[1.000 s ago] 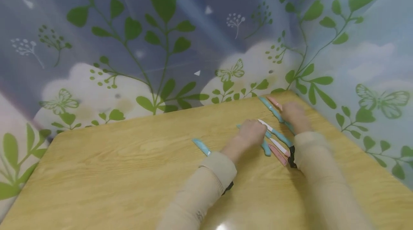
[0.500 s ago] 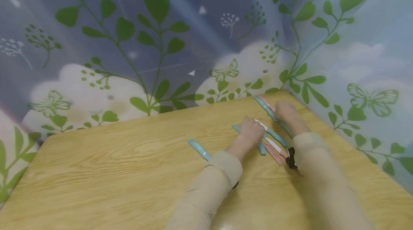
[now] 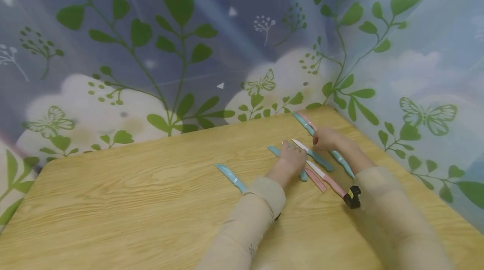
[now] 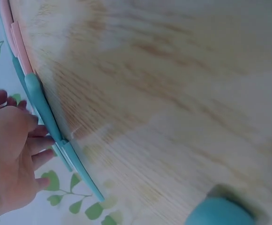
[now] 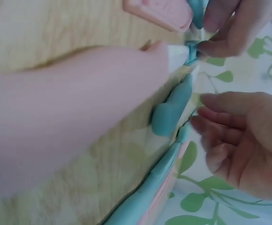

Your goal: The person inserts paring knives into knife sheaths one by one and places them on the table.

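Note:
In the head view my left hand (image 3: 291,162) bends over a teal sheathed knife (image 3: 273,150) on the table. In the right wrist view its fingertips pinch a small teal knife sheath (image 5: 191,54), mostly hidden. My right hand (image 3: 327,138) hovers with loosely curled fingers and nothing in them. Below it lies a bare white-bladed knife with a teal handle (image 3: 323,162). Another teal sheathed knife (image 3: 342,162) and a pink one (image 3: 302,116) lie beyond. Nearer are a white-bladed knife with a pink handle (image 3: 334,186) and a pink sheath (image 3: 315,180).
Further left another teal sheathed knife (image 3: 227,173) lies on the wooden table (image 3: 132,202). A patterned curtain (image 3: 211,51) rises behind the table and along its right side. The black wrist camera (image 3: 353,197) sits close to the pink handle.
My right hand has shifted left and down from the far teal sheathed knife toward the bare teal-handled knife. The left hand stays near the same spot. The head view has turned slightly right.

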Available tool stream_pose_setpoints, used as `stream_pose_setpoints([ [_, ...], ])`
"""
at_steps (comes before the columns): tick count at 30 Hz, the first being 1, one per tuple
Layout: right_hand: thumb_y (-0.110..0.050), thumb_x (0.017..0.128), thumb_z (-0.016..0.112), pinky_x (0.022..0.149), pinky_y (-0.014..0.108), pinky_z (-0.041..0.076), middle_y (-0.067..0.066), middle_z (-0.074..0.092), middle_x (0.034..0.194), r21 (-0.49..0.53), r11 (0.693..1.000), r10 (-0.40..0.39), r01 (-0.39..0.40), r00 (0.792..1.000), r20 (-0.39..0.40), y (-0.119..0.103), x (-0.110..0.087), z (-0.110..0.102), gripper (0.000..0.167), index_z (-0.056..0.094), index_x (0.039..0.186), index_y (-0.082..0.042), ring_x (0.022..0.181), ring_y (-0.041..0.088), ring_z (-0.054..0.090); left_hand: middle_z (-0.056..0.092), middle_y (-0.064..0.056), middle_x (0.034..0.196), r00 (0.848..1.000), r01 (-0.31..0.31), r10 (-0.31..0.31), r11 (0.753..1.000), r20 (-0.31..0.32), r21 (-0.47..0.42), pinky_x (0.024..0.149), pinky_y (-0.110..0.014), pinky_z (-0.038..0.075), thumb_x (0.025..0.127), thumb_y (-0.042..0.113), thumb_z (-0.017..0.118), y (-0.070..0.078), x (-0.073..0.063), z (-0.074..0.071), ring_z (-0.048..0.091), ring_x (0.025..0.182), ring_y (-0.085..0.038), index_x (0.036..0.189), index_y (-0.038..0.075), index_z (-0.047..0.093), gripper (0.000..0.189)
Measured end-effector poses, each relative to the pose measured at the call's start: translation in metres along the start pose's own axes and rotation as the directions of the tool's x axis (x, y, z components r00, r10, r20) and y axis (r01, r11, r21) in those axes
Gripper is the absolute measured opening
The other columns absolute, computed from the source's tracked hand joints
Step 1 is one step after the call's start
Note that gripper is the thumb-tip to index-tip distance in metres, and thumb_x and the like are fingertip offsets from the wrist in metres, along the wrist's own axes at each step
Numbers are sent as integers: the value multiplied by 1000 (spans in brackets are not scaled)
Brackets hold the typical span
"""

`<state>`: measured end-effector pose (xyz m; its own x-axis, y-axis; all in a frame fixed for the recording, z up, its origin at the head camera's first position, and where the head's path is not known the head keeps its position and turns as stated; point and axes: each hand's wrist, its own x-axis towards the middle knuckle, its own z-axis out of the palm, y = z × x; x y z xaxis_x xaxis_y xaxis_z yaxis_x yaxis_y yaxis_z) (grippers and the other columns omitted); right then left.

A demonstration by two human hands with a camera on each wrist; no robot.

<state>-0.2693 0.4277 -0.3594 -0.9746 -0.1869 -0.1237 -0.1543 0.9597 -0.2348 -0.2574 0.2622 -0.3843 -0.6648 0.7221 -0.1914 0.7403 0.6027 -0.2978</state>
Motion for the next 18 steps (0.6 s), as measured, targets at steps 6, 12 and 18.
stream_pose_setpoints([
  [6,-9,79,64,52,25,43,3,56,69,45,999,11,-17,989,151,-11,-9,2,9,61,78,0,60,14,50,41,3,142,1000,-11,10,999,-12,-51,112,-39,15,98,37,41,-1,-1,-2,32,133,-16,138,20,40,43],
  [12,-9,80,66,48,22,42,4,54,67,34,999,36,-42,986,160,-12,-10,8,12,60,77,1,55,13,49,51,4,132,1000,-20,19,999,-19,-45,107,-36,25,99,37,41,0,3,-3,44,123,-15,134,21,44,40],
  [18,-6,79,64,48,22,41,5,54,69,38,999,29,-35,990,140,-11,-12,11,9,59,77,2,56,15,50,59,8,114,996,-51,53,998,-72,26,91,-25,40,97,36,45,-1,7,-3,54,102,-10,125,22,54,32],
])
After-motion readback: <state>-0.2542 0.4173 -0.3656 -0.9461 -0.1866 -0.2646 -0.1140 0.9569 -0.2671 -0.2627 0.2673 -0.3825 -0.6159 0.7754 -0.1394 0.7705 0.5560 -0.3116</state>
